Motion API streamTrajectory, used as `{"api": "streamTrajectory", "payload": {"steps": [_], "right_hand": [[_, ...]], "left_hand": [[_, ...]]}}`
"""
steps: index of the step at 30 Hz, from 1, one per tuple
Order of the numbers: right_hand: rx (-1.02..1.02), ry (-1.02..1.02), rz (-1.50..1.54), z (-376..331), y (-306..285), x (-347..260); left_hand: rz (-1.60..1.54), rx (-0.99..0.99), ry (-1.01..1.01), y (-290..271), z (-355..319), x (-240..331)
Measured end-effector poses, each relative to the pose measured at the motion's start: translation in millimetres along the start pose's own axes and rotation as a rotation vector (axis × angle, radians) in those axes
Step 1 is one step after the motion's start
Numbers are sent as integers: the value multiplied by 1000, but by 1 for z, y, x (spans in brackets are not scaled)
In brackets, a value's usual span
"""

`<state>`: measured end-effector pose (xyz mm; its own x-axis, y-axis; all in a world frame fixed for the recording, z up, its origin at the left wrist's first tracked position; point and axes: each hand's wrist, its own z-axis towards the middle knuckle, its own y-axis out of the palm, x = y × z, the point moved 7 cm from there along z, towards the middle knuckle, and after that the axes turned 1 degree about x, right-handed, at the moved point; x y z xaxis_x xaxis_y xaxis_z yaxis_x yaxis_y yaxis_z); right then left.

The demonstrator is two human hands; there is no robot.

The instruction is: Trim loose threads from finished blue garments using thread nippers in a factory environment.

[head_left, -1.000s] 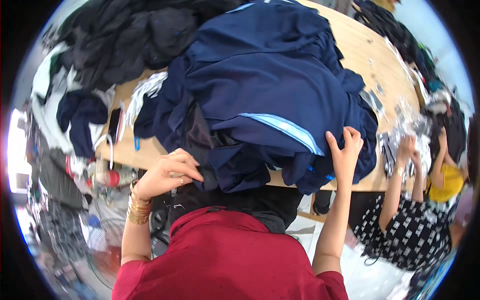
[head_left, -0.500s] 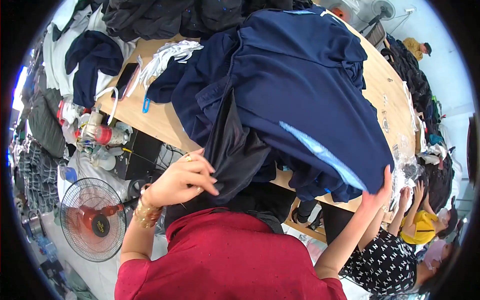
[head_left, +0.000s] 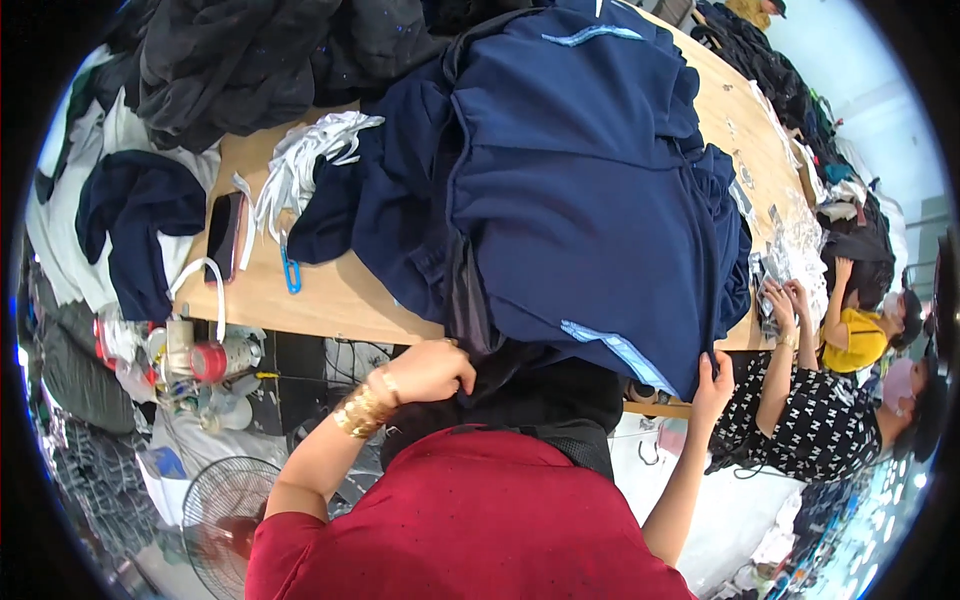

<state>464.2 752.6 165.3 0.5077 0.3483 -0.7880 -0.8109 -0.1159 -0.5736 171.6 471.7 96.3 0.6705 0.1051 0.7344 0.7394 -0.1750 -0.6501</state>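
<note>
I see the navy garment (head_left: 580, 230) on the desk (head_left: 335, 298) lying flatter than a moment ago, less black lining (head_left: 470, 315) exposed, so its panel seems better spread. The right hand's (head_left: 712, 387) fingers pinch its near-right corner; whether the left hand's (head_left: 430, 372) clamp cloth, I cannot tell.

Gold bangles (head_left: 362, 412) accompany a short-sleeved red shirt (head_left: 480, 520)

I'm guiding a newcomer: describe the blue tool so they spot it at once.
On the table, look left of the big navy garment. Between the phone and that garment lies the tool. Its bright blue sets it apart from the black phone and white strips.
</note>
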Motion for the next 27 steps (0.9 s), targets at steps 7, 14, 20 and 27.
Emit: {"api": "streamTrajectory", "payload": {"steps": [7,14,20,27], "right_hand": [[101,63,-158,-47,13,15],[-138,77,-421,-30,36,5],[-161,31,-284,4,2,-13],[-131,-256,84,96,36,-124]], "left_hand": [[101,-220,-10,17,11,-14],[-70,-306,118,-5,4,-4],[-667,128,58,-124,-13,20],[-525,1098,-121,-180,-7,-21]]}}
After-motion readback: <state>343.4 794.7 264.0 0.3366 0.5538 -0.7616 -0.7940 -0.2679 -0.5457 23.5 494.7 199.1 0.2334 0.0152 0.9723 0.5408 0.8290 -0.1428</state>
